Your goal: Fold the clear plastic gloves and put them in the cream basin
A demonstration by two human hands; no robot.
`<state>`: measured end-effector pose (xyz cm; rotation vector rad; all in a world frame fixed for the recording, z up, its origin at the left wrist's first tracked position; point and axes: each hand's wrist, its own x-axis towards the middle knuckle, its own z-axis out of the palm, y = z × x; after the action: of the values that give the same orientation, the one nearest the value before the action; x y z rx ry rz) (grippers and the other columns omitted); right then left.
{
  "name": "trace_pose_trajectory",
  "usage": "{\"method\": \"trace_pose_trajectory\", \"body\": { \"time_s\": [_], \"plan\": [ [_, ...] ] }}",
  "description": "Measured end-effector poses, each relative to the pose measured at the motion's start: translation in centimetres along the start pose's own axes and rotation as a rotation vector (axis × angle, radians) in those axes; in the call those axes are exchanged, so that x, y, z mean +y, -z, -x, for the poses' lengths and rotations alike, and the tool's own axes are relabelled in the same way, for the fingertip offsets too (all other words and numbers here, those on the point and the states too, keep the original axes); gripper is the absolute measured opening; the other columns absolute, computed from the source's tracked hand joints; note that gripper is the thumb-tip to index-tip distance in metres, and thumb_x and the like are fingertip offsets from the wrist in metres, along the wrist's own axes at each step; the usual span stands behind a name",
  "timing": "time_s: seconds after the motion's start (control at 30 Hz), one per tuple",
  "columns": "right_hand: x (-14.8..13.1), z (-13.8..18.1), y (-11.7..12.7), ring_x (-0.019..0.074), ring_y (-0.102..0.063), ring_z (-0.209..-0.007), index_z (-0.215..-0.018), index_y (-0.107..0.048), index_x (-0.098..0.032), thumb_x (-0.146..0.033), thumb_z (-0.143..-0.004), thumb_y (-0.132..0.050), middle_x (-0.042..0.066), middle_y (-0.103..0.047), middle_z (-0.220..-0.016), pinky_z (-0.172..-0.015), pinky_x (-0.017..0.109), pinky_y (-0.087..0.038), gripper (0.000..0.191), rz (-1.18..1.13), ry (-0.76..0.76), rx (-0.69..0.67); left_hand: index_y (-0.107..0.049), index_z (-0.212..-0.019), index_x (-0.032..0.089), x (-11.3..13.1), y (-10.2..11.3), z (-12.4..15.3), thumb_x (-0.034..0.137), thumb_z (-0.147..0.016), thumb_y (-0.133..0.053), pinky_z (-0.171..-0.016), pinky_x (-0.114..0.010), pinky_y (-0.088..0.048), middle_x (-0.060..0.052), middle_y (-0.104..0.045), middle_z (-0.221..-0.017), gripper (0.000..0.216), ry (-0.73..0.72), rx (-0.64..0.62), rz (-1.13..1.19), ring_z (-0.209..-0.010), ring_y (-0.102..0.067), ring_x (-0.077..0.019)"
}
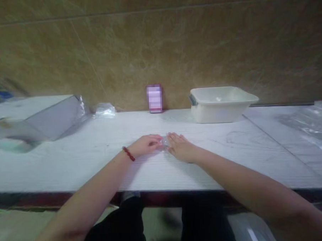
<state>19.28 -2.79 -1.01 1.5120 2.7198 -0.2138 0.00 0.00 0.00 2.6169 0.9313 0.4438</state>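
Note:
A small clear plastic piece (165, 143), perhaps a little bag, lies on the white table in front of me; its exact kind is hard to make out. My left hand (147, 143), with a red bead bracelet (128, 154) at the wrist, pinches its left edge between thumb and fingers. On the right side of the plastic, my right hand (180, 146) rests flat, palm down, with its fingers stretched out and touching the edge. Part of the plastic is hidden under the fingers.
Beyond my hands, a phone (155, 98) leans against the tiled wall. A white plastic bin (219, 111) stands back right. Clear plastic bags (313, 122) lie far right. At left are a white box (54, 118) and clear plastic packaging (105, 110). The table's front edge (164, 190) runs below my forearms.

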Motion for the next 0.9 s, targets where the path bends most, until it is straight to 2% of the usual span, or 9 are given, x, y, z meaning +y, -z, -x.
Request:
{"method": "trace_pose_trajectory", "body": {
  "time_s": [0.1,0.17,0.23,0.3,0.43,0.67,0.9],
  "plan": [
    [-0.1,-0.1,0.0,0.0222,-0.007,-0.125,-0.13,-0.017,-0.005,-0.04,-0.083,-0.012,0.011,-0.011,-0.137,-0.099,0.041,-0.011,0.059,-0.006,-0.01,0.003,-0.063,-0.072,0.016,0.1,0.2,-0.1,0.034,-0.082,-0.035,-0.079,-0.021,-0.038,-0.003,-0.061,-0.094,0.034,0.101,0.026,-0.031,-0.088,-0.054,-0.0123],
    [-0.1,-0.2,0.0,0.0218,-0.007,-0.125,-0.13,-0.016,-0.005,-0.04,-0.083,-0.012,0.011,-0.011,-0.137,-0.099,0.041,-0.011,0.059,-0.011,-0.015,0.007,-0.062,-0.076,0.017,0.4,0.1,-0.3,0.034,-0.081,-0.034,-0.077,-0.024,-0.039,-0.003,-0.062,-0.089,0.033,0.129,0.064,-0.114,-0.084,-0.055,-0.013],
    [-0.1,-0.2,0.0,0.0219,-0.007,-0.125,-0.13,-0.016,-0.005,-0.04,-0.083,-0.012,0.011,-0.01,-0.137,-0.099,0.042,-0.011,0.059,-0.013,-0.017,0.005,-0.059,-0.089,0.017,1.1,-0.3,-0.8,0.033,-0.08,-0.037,-0.084,-0.03,-0.035,-0.003,-0.061,-0.094,0.028,0.111,0.108,-0.239,-0.089,-0.053,-0.0151],
    [-0.2,-0.2,0.0,0.0225,-0.007,-0.125,-0.13,-0.017,-0.003,-0.039,-0.083,-0.012,0.012,-0.011,-0.136,-0.099,0.042,-0.01,0.059,-0.011,-0.013,0.003,-0.053,-0.102,0.02,1.9,-0.9,-1.3,0.029,-0.08,-0.036,-0.094,-0.036,-0.024,-0.002,-0.056,-0.107,0.029,0.06,0.118,-0.357,-0.103,-0.046,-0.0168],
    [-0.3,-0.2,0.1,0.0239,-0.009,-0.124,-0.129,-0.018,0.0,-0.038,-0.083,-0.011,0.015,-0.015,-0.135,-0.099,0.043,-0.01,0.061,-0.02,-0.01,0.0,-0.039,-0.119,0.018,2.8,-2.4,-2.0,0.025,-0.083,-0.028,-0.099,-0.042,-0.009,-0.003,-0.045,-0.121,0.038,0.03,0.085,-0.522,-0.118,-0.029,-0.0178],
    [-0.3,-0.3,-0.2,0.0207,-0.007,-0.125,-0.131,-0.014,-0.004,-0.039,-0.082,-0.011,0.01,-0.01,-0.137,-0.099,0.042,-0.009,0.06,-0.04,-0.045,0.022,-0.034,-0.123,0.012,2.0,-3.3,-1.8,0.031,-0.084,-0.022,-0.097,-0.049,-0.006,-0.007,-0.035,-0.128,0.045,0.113,0.044,-0.646,-0.122,-0.019,-0.024],
    [-0.7,-0.1,0.4,0.0203,-0.003,-0.125,-0.131,-0.011,-0.008,-0.043,-0.081,-0.01,0.008,-0.007,-0.137,-0.099,0.044,-0.005,0.061,-0.025,-0.102,-0.049,-0.031,-0.125,0.024,1.5,-2.9,-1.2,0.042,-0.084,-0.018,-0.093,-0.055,-0.005,-0.005,-0.026,-0.133,0.047,0.221,-0.019,-0.596,-0.123,-0.012,-0.028]
  ]
}}
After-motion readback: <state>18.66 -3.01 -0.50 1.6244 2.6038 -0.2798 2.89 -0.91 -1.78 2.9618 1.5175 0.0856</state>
